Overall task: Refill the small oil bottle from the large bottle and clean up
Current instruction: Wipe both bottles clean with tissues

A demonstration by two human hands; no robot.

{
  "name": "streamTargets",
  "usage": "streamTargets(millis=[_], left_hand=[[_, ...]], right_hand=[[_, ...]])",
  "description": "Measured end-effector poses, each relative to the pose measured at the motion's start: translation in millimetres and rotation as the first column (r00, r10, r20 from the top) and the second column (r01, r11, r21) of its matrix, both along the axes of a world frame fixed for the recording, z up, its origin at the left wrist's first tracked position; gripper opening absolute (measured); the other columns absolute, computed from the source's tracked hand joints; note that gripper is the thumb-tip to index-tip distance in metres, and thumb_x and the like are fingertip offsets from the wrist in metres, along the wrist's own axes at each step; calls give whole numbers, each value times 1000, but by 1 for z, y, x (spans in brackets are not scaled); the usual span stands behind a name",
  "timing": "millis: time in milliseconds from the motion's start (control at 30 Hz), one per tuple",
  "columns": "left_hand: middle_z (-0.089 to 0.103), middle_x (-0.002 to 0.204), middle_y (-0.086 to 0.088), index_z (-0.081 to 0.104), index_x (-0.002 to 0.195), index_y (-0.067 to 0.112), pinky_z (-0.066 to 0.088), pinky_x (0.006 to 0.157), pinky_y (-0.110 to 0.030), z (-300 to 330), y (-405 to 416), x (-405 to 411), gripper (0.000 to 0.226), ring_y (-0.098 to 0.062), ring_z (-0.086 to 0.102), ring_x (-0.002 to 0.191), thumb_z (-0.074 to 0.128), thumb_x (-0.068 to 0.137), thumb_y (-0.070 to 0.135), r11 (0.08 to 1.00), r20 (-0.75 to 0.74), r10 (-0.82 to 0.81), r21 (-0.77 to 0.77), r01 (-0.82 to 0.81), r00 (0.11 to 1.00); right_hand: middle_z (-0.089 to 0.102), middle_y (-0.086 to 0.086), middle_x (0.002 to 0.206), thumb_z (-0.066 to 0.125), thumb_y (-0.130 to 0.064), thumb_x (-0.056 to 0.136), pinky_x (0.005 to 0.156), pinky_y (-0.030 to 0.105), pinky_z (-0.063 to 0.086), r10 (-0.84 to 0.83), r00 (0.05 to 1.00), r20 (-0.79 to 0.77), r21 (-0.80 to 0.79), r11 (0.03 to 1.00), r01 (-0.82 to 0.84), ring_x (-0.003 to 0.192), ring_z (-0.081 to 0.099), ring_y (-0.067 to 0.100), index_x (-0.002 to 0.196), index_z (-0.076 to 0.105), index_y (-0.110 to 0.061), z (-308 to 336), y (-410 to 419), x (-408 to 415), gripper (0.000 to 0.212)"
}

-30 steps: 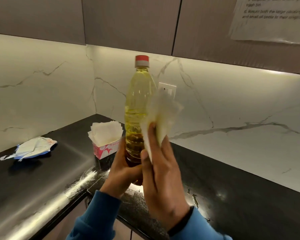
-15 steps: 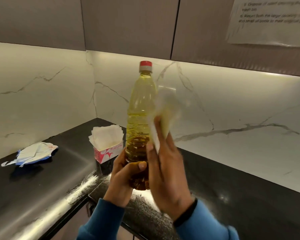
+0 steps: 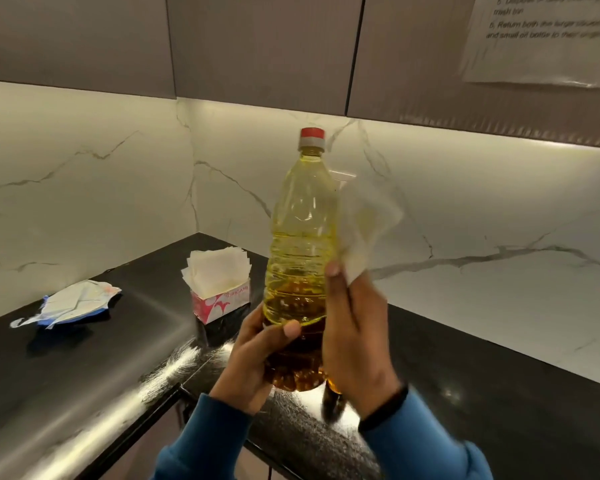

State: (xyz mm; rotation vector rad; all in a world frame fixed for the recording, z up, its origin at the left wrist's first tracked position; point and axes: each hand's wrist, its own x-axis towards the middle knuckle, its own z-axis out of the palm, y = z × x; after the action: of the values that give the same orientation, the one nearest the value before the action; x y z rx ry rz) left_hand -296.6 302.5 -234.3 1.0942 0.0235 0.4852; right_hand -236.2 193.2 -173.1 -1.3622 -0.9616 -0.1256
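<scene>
While the large clear plastic bottle of yellow oil (image 3: 300, 244) is held upright above the near edge of the black polished countertop (image 3: 94, 362), its red screw cap (image 3: 312, 137) is on. Left hand (image 3: 253, 362) grasps the lower part of the bottle from the left, thumb across the front, fingers wrapped behind. Right hand (image 3: 355, 337) pinches a white paper tissue (image 3: 366, 230) and holds it against the right side of the bottle; tissue is blurred and stands up past the fingertips. Both sleeves are blue.

On the countertop, far left of the bottle: a red-and-white open carton (image 3: 220, 301) with a stack of white paper napkins (image 3: 217, 270) standing in it. Further left, well apart from the carton: a crumpled white-and-blue wrapper (image 3: 71, 303), lying flat. White marble-pattern wall panels meet in the far corner. Grey cabinet doors above; a printed paper sheet (image 3: 548, 36) is fixed to the right-hand door, text partly legible only.
</scene>
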Motion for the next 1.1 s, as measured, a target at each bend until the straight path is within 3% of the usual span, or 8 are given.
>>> streamTargets(millis=[100, 333, 467, 567, 700, 767, 900, 1100], left_hand=[[73, 112, -15, 68, 123, 16, 59, 79, -44, 1, 11, -4, 97, -37, 70, 103, 96, 42, 61, 997, -33, 43, -68, -45, 999], [70, 127, -11, 55, 139, 18, 59, 86, -39, 6, 0, -2, 94, -31, 69, 115, 89, 63, 62, 994, 7, -65, -85, 66, 998], [68, 132, -10, 65, 132, 26, 58, 90, -38, 7, -9, 4, 65, -29, 67, 120, 79, 78, 59, 995, 30, -73, -62, 74, 997], [74, 121, -3, 73, 121, 34, 60, 84, -36, 8, -9, 10, 43, -24, 71, 112, 65, 86, 60, 999, -16, 20, -39, -20, 1000], [76, 115, -3, 75, 114, 36, 60, 83, -35, 9, -14, 23, 37, -24, 73, 109, 55, 93, 59, 988, -64, 151, 35, -149, 986], [76, 111, -3, 72, 115, 36, 60, 77, -29, 11, -21, 31, 43, -23, 74, 103, 68, 81, 61, 980, -64, 155, 136, -145, 986], [77, 108, -4, 73, 106, 40, 60, 76, -28, 12, -34, 51, 52, -24, 75, 98, 86, 56, 34, 972, -26, 108, 210, -100, 994], [77, 106, -13, 76, 107, 27, 61, 73, -36, 18, -42, 76, 52, -32, 75, 95, 86, 55, 27, 989, -8, 72, 128, -70, 997]], right_hand=[[62, -4, 131, 32, -52, 104, 99, 42, 54, 49, 999, -9, -88, 995, -49, 120, 62, 17, 148, 43, -16, -32, -4, -25, 58], [51, 10, 147, 30, -49, 102, 103, 48, 52, -13, 997, 76, -116, 993, 21, 130, 56, 23, 156, 31, -19, 16, 2, 4, 62], [39, 8, 159, 32, -41, 103, 110, 51, 46, -68, 993, 101, -135, 988, 82, 143, 44, 22, 158, 28, -22, 26, 0, 23, 59], [31, -1, 163, 28, -48, 103, 112, 37, 45, -59, 987, 147, -206, 975, 89, 142, 42, 8, 159, 19, -38, -6, -10, 8, 58], [4, -16, 169, 24, -53, 102, 121, 45, 32, -74, 975, 211, -284, 950, 133, 155, 11, 12, 155, 4, -52, -31, -18, -1, 57], [11, -10, 169, 26, -52, 102, 120, 45, 34, -59, 983, 171, -271, 957, 105, 154, 18, 15, 158, 11, -45, -20, -19, 14, 58], [30, 1, 164, 31, -46, 101, 112, 48, 45, -42, 997, 59, -169, 984, 51, 145, 40, 19, 159, 24, -33, 26, -19, 57, 60], [55, -5, 144, 33, -48, 103, 100, 35, 55, 20, 1000, 17, -68, 998, -19, 125, 60, 8, 157, 28, -35, 14, -36, 73, 55]])
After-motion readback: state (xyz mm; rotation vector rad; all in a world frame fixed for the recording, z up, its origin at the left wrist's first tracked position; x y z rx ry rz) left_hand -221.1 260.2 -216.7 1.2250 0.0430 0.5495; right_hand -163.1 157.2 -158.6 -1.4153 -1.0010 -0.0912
